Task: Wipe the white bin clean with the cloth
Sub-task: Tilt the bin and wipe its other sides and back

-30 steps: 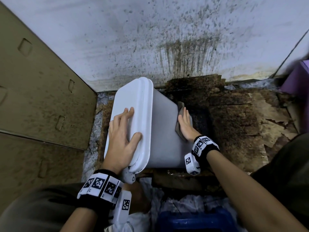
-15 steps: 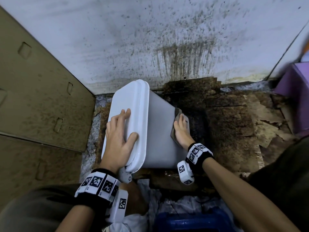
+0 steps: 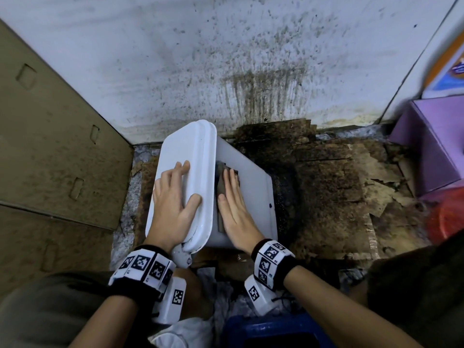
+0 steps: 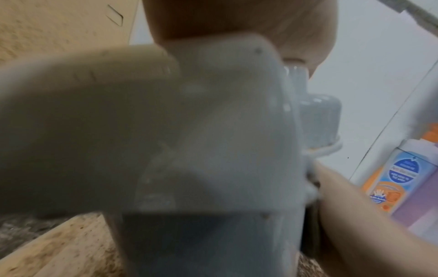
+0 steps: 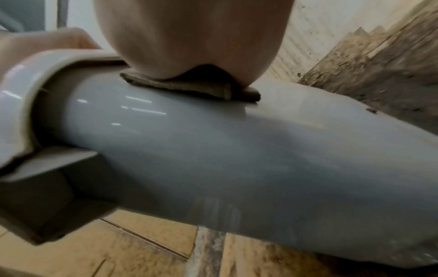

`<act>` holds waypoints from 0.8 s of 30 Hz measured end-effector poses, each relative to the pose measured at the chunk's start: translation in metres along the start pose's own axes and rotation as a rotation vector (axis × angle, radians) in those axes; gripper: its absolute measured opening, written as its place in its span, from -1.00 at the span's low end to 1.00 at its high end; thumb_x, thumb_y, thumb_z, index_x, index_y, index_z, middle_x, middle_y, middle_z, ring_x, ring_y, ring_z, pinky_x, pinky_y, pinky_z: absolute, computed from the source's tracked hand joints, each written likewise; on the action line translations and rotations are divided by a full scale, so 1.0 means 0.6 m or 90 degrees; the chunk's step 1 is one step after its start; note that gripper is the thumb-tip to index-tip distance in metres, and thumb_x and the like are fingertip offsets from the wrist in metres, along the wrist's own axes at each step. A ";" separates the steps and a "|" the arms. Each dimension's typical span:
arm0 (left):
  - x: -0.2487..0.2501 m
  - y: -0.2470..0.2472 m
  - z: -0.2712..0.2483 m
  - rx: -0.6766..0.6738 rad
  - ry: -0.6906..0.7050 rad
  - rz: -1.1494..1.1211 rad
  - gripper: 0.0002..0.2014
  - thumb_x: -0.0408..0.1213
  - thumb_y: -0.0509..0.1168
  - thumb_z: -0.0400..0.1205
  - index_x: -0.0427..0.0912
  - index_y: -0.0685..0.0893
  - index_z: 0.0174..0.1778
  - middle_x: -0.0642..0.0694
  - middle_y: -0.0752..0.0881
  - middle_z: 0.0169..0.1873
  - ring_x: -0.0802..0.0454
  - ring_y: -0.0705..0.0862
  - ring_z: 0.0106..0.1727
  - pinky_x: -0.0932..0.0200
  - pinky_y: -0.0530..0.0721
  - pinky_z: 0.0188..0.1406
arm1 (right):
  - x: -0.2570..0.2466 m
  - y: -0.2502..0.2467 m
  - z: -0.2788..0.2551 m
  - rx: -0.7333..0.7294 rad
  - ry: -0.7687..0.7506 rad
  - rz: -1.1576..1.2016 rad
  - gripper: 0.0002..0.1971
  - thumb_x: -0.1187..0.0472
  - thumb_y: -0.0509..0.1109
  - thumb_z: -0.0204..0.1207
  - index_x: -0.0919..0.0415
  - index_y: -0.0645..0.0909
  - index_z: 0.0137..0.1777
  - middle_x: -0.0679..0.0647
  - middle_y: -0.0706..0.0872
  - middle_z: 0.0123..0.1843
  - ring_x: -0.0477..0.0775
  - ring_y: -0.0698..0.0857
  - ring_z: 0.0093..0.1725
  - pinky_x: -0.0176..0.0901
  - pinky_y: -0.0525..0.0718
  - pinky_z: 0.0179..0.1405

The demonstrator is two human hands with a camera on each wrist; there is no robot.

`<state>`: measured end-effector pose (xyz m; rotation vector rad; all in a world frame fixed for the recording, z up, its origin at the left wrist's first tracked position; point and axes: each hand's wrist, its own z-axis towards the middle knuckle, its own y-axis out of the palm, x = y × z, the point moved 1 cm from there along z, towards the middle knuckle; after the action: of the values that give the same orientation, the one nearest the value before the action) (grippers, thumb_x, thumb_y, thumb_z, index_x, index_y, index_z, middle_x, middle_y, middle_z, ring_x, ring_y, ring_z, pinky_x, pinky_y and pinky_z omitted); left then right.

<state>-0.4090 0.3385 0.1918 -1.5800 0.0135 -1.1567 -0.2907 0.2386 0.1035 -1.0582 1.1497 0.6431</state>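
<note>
The white bin [image 3: 253, 197] lies on its side on the floor, its lid [image 3: 198, 156] facing left. My left hand [image 3: 173, 197] rests flat on the lid, fingers straight and thumb over the lid's rim. My right hand [image 3: 233, 199] presses a grey-brown cloth [image 3: 222, 172] flat against the bin's upper side, just right of the lid. In the right wrist view the palm [image 5: 189, 37] sits on the folded cloth [image 5: 189, 88] on the bin's body [image 5: 213, 150]. The left wrist view is blurred, filled by the bin's lid hinge [image 4: 213, 131].
A stained white wall [image 3: 226, 59] stands behind the bin. Brown cardboard panels [image 3: 50, 146] line the left. Dirty, torn cardboard [image 3: 339, 184] covers the floor on the right. A purple box [image 3: 431, 136] and a red item [image 3: 449, 217] sit at far right; a blue stool [image 3: 273, 332] is near me.
My right hand has slid the cloth from the bin's far right side up onto its top face, next to the lid. The left hand stays on the lid.
</note>
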 end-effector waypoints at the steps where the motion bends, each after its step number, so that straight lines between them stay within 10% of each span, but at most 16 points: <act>1: 0.001 0.001 0.001 0.000 -0.002 -0.003 -0.33 0.08 0.13 0.56 -0.02 0.34 0.63 -0.01 0.39 0.43 -0.01 0.29 0.53 -0.21 0.30 0.57 | 0.005 -0.005 -0.004 -0.006 0.008 0.005 -0.43 0.03 -0.19 0.83 0.07 -0.29 0.76 -0.11 -0.34 0.78 -0.20 -0.34 0.75 -0.15 -0.28 0.74; 11: -0.015 -0.006 -0.001 0.019 0.001 -0.016 -0.34 0.08 0.14 0.55 -0.02 0.37 0.61 -0.03 0.41 0.46 -0.04 0.29 0.55 -0.28 0.28 0.59 | 0.152 -0.035 -0.067 -0.056 0.286 0.001 -0.45 0.18 -0.18 0.87 0.16 -0.41 0.70 0.06 -0.44 0.76 -0.03 -0.46 0.71 -0.38 -0.44 0.55; 16: -0.012 -0.010 -0.002 0.018 0.001 -0.012 -0.33 0.09 0.13 0.55 -0.02 0.36 0.61 -0.01 0.41 0.47 0.02 0.28 0.54 -0.21 0.28 0.58 | 0.185 -0.044 -0.061 -0.010 0.388 0.069 -0.39 0.01 -0.10 0.85 0.06 -0.30 0.77 -0.01 -0.34 0.80 -0.01 -0.26 0.78 0.00 -0.24 0.76; 24: -0.002 -0.005 -0.001 0.021 0.005 0.003 -0.30 0.13 0.08 0.53 -0.06 0.36 0.61 -0.04 0.39 0.50 0.02 0.28 0.51 -0.08 0.24 0.55 | 0.137 -0.026 -0.049 0.048 0.413 0.150 -0.43 0.04 -0.12 0.86 0.05 -0.25 0.78 -0.01 -0.32 0.80 -0.02 -0.33 0.76 -0.03 -0.33 0.72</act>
<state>-0.4119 0.3400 0.1932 -1.5463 0.0034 -1.1537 -0.2630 0.1977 0.0298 -1.1076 1.8672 0.4373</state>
